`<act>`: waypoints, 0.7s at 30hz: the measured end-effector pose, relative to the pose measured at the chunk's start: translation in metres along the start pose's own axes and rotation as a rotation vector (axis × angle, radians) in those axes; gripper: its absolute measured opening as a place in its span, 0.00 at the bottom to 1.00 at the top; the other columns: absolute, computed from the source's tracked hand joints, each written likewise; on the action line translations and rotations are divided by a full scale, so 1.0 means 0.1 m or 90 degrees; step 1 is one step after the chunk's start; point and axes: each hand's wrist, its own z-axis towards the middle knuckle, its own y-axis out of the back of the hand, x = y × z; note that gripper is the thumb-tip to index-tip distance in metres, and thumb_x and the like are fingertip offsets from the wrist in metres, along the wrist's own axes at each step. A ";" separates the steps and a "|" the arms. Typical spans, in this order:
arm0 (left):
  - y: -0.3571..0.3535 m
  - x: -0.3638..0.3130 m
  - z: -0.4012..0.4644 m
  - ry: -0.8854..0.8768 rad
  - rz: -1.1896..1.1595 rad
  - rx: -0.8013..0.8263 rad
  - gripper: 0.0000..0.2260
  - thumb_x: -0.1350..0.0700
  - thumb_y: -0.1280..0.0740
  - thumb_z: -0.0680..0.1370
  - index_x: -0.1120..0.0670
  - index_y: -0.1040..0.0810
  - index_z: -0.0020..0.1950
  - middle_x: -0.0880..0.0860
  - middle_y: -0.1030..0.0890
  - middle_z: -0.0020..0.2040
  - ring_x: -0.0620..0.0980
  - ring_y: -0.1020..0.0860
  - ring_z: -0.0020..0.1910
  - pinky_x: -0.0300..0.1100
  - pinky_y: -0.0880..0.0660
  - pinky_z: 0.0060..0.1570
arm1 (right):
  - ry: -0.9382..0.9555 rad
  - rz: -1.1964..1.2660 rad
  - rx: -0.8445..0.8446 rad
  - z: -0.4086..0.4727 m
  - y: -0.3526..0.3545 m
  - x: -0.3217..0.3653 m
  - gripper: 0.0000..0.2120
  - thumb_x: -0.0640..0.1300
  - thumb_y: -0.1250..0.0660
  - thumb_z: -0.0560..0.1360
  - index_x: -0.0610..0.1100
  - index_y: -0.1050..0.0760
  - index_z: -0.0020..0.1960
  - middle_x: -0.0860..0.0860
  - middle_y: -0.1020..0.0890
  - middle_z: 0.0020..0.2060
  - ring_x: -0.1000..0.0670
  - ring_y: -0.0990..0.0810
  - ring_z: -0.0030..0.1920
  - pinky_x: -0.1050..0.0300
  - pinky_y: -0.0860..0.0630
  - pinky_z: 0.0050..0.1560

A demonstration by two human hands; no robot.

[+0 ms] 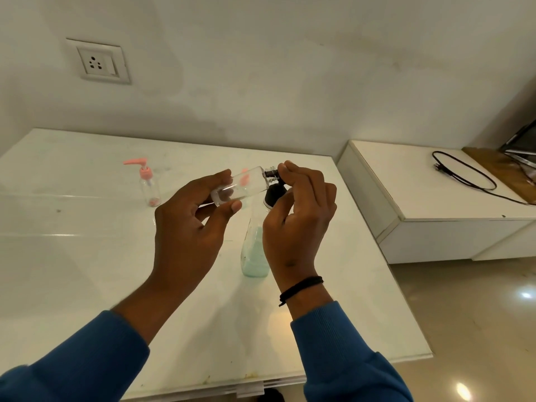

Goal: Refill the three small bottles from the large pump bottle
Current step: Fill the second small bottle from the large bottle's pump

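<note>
My left hand (pixel 191 216) grips a small clear bottle (pixel 242 185), held on its side above the white table (pixel 87 256). My right hand (pixel 298 210) pinches the black cap (pixel 272 174) at the bottle's neck. Behind my right hand stands the large bottle (pixel 255 250) with pale green liquid low inside and a black pump top (pixel 272 195), partly hidden. A second small clear bottle with a pink pump (pixel 148 184) stands upright at the table's back left. Something pink shows through the held bottle; I cannot tell what it is.
A wall socket (pixel 98 62) sits on the wall at upper left. To the right stands a lower white cabinet (pixel 435 198) with a black cable (pixel 464 172) and a dark device at its far end. The table's right edge drops to a shiny floor.
</note>
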 end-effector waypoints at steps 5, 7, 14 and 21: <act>0.02 0.01 0.01 0.007 -0.008 -0.003 0.18 0.55 0.28 0.76 0.54 0.20 0.65 0.43 0.18 0.59 0.31 0.21 0.55 0.23 0.27 0.53 | -0.009 -0.001 0.011 -0.02 -0.03 0.02 0.15 0.38 0.42 0.77 0.41 0.17 0.56 0.49 0.16 0.52 0.49 0.23 0.52 0.58 0.30 0.49; 0.02 0.03 0.01 0.006 -0.007 0.000 0.18 0.55 0.28 0.76 0.54 0.20 0.66 0.46 0.17 0.59 0.36 0.19 0.56 0.23 0.27 0.54 | -0.001 -0.004 0.012 0.00 -0.02 0.05 0.15 0.38 0.42 0.77 0.41 0.17 0.55 0.50 0.16 0.51 0.49 0.23 0.52 0.59 0.31 0.49; 0.03 0.00 0.02 0.012 -0.007 0.009 0.19 0.55 0.29 0.76 0.51 0.23 0.68 0.43 0.20 0.60 0.33 0.21 0.56 0.22 0.29 0.54 | 0.002 -0.011 0.019 -0.02 0.01 -0.02 0.16 0.37 0.42 0.77 0.41 0.17 0.55 0.49 0.16 0.52 0.50 0.24 0.51 0.57 0.31 0.47; 0.06 0.01 0.10 0.131 -0.111 0.023 0.21 0.58 0.26 0.75 0.48 0.22 0.68 0.48 0.17 0.61 0.44 0.17 0.57 0.26 0.25 0.54 | 0.005 -0.023 0.021 0.06 0.01 0.05 0.16 0.38 0.43 0.77 0.42 0.17 0.53 0.51 0.16 0.49 0.50 0.24 0.50 0.61 0.35 0.46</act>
